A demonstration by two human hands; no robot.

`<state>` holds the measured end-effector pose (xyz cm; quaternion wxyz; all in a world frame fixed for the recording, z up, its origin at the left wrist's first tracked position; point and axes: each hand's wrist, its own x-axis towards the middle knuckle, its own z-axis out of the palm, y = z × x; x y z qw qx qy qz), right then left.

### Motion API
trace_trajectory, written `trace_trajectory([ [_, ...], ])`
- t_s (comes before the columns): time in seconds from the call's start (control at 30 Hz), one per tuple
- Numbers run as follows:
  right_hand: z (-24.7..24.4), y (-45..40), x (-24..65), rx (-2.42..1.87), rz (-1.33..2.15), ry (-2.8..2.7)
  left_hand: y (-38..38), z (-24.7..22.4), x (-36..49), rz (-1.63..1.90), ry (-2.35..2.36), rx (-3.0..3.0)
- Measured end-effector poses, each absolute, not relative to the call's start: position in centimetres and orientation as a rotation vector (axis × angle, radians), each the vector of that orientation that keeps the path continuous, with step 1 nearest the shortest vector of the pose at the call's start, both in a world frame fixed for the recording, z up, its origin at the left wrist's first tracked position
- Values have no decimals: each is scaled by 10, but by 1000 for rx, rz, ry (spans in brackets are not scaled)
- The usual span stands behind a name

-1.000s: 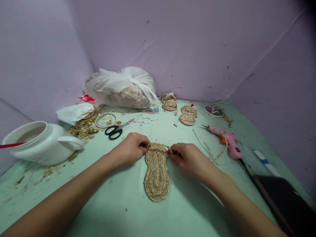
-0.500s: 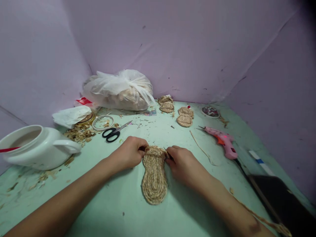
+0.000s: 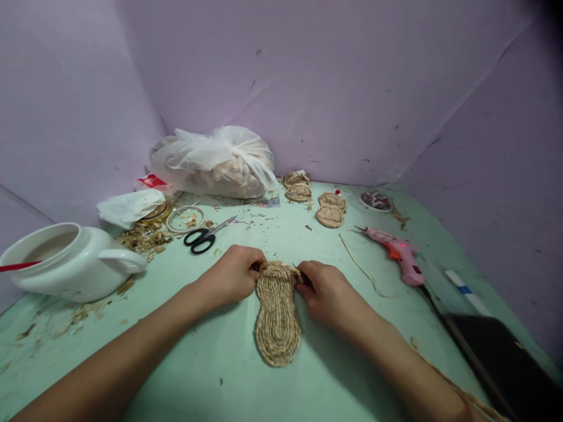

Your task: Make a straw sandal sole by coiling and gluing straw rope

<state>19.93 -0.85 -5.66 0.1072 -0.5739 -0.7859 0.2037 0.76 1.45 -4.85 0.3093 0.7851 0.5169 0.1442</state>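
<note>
A sole-shaped piece of coiled straw rope (image 3: 278,322) lies on the pale green table in front of me, its narrower end toward the wall. My left hand (image 3: 240,272) pinches the far left edge of this woven sole. At the far right edge, my right hand (image 3: 323,290) is closed with its fingertips against the rim. Between the two hands, a band of rope crosses the top of the sole. The fingertips of both hands are partly hidden.
Scissors (image 3: 206,237) and a white pot (image 3: 79,264) are at left. A stuffed plastic bag (image 3: 215,164) sits by the wall. Small woven soles (image 3: 331,215) stand behind. A pink glue gun (image 3: 398,249), a loose strand (image 3: 358,264) and a black flat object (image 3: 501,357) lie right.
Both hands keep their hold at the far end of the sole. The whole view has shifted very slightly; nothing else has visibly moved.
</note>
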Motion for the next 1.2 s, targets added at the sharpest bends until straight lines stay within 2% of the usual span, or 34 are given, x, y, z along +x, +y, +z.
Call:
trace_trajectory([
  [0.5, -52, -7, 203, -1718, 871, -2104, 13, -50, 6, 369, 1378, 2067],
  [0.7, -49, -7, 207, -1642, 789, -2194, 13, -51, 4, 389, 1368, 2041],
  [0.87, -42, -6, 211, -1756, 599, -2155, 16, -38, -2, 473, 1394, 2019],
  [0.97, -33, -8, 209, -1769, 632, -2129, 16, -29, -3, 497, 1420, 1961],
  [1.1, -21, -12, 200, -1537, 612, -2168, 9, -22, 2, 465, 1396, 1999],
  [1.2, -14, -13, 190, -1412, 753, -2215, 2, -20, 7, 419, 1368, 2059],
])
